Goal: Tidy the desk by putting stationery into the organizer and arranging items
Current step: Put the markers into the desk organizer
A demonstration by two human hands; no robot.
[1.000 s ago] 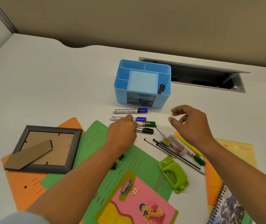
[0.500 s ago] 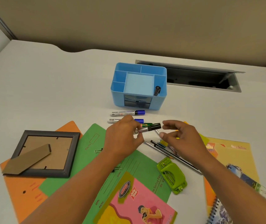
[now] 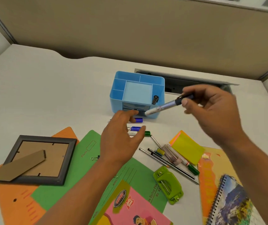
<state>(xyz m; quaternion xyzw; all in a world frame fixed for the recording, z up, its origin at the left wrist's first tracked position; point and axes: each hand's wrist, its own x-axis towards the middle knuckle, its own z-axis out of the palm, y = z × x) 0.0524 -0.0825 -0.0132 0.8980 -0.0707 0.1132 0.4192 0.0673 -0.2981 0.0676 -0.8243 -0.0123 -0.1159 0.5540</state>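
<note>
R hand (image 3: 211, 114) fingers pinch marker (image 3: 164, 107) nr organizer (image 3: 117, 103); L hand (image 3: 120, 140) fingers apart over tabletop markers (image 3: 139, 120). One pen (image 3: 155, 99) stowed, most stationery left.

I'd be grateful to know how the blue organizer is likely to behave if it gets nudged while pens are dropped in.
The blue organizer looks like thin plastic with only one black pen visible inside, so it is probably light and may slide on the smooth desk. Its broad, boxy base suggests it is unlikely to tip.
</note>
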